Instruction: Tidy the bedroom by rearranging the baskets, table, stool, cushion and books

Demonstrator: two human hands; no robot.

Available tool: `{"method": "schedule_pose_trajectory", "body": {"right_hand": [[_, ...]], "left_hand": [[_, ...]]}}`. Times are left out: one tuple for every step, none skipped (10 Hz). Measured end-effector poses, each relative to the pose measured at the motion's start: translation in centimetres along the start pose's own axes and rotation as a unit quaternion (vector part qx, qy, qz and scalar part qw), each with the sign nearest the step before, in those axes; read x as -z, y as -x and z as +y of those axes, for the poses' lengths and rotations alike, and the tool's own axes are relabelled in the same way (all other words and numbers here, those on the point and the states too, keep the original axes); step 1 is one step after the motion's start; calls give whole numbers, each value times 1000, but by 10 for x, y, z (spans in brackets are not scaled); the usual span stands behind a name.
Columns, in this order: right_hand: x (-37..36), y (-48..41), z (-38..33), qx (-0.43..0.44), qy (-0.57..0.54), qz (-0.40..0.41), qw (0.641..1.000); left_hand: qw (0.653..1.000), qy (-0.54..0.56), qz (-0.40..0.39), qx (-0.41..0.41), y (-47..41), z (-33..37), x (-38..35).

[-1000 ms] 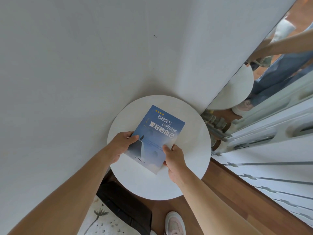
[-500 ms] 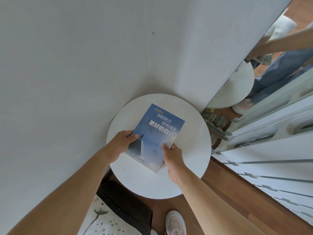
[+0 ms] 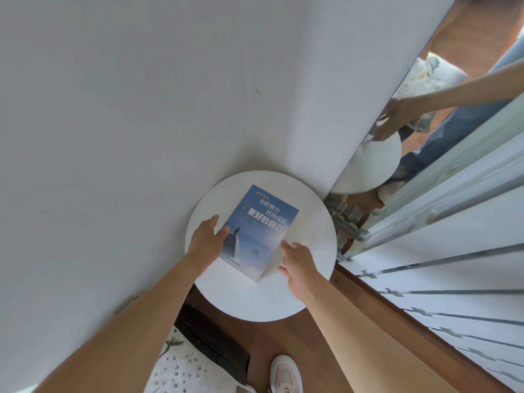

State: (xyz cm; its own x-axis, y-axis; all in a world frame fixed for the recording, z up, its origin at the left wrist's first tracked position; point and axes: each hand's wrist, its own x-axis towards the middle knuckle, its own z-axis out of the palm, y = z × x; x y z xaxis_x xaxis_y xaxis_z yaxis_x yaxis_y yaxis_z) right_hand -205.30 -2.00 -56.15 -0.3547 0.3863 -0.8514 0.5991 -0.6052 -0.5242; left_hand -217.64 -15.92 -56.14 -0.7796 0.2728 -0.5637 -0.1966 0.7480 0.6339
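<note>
White rnd table [image 3: 306,293] in wall [image 3: 141,109] corner, wood floor [image 3: 272,338]; book [image 3: 263,228] flat.

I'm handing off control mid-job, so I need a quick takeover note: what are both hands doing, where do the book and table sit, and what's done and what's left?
Left hand: open, thumb lying on the blue book's left edge.
Right hand: open, fingers spread at the book's near right edge; contact unclear.
Blue book: flat, cover up, on the round white table against the wall.
Done: book set down.
Left: draw hands clear; baskets, stool, cushion are out of view.
</note>
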Motion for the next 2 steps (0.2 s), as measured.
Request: {"method": "schedule_pose_trajectory", "body": {"right_hand": [[6, 32, -14, 25, -16, -3, 1000], [12, 78, -30, 39, -9, -3, 999]], "left_hand": [[1000, 28, -5, -5, 28, 7, 10], [998, 67, 4, -18, 58, 18, 23]]}}
